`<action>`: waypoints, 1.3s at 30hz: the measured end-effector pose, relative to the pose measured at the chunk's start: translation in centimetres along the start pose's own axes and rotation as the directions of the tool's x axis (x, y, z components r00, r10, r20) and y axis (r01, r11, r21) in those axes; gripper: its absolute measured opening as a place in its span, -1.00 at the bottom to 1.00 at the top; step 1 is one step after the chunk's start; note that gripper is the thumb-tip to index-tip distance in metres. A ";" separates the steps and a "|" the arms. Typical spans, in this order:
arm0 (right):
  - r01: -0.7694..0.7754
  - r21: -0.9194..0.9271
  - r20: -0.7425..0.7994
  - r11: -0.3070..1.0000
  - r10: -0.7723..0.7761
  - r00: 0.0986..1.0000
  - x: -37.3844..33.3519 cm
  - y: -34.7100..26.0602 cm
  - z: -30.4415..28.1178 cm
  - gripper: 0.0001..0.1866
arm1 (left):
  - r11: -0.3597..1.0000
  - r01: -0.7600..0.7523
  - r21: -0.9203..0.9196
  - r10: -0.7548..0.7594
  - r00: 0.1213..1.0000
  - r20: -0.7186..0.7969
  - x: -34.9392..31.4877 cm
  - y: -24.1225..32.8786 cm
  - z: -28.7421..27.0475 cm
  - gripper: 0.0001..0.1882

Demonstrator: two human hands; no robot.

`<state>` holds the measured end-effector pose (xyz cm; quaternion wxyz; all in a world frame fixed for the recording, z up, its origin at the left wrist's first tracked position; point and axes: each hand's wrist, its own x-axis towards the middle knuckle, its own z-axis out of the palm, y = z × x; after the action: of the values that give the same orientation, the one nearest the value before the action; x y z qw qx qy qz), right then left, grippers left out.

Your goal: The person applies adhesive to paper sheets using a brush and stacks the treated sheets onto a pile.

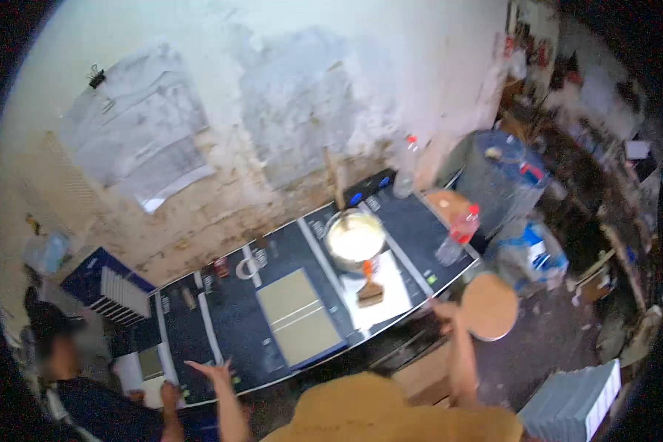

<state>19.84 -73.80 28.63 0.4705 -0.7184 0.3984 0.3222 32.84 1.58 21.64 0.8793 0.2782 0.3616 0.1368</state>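
Note:
My left hand point(212, 370) is over the near edge of the table, its fingers spread and nothing in them. My right hand point(447, 315) is at the table's near right edge, close to a round tan stool top point(490, 306); its blurred fingers look stretched out, with nothing visible in them. Between the hands, two grey boards point(296, 313) lie side by side with a narrow gap on a blue cover sheet point(315, 360). Right of them, a flat brush point(370, 295) with an orange handle rests on a white sheet point(392, 298), below a pot of pale paste point(355, 237) with a stick standing in it.
At left, a person point(99, 398) has a hand beside a smaller cover piece point(151, 363). A blue-covered stack point(118, 291) stands behind. A tape roll point(247, 268) and clear bottles point(405, 173) are on the table. A large drum point(493, 177) and grey stack point(571, 401) stand right.

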 end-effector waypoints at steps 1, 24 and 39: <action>-0.062 -0.143 -0.140 0.988 0.041 0.989 -1.5 -2.3 1.8 -0.03 | 0.958 -0.171 -0.231 0.143 0.981 -0.132 0.6 2.2 1.1 0.28; 0.708 -0.470 -0.711 0.527 -0.701 0.049 3.5 -6.8 12.4 -0.73 | 0.793 -0.412 0.449 0.435 0.899 0.056 1.3 0.0 8.4 -0.48; 0.832 -0.529 -0.003 -0.166 -0.980 -0.198 -5.6 -13.1 29.4 -0.32 | -0.463 -0.679 0.570 0.072 0.612 0.788 -18.0 -20.0 8.1 -0.13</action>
<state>26.03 -41.76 28.51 0.3167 -0.8843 -0.2466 -0.2384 26.72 -25.67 24.71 0.2273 0.9705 -0.0080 0.0804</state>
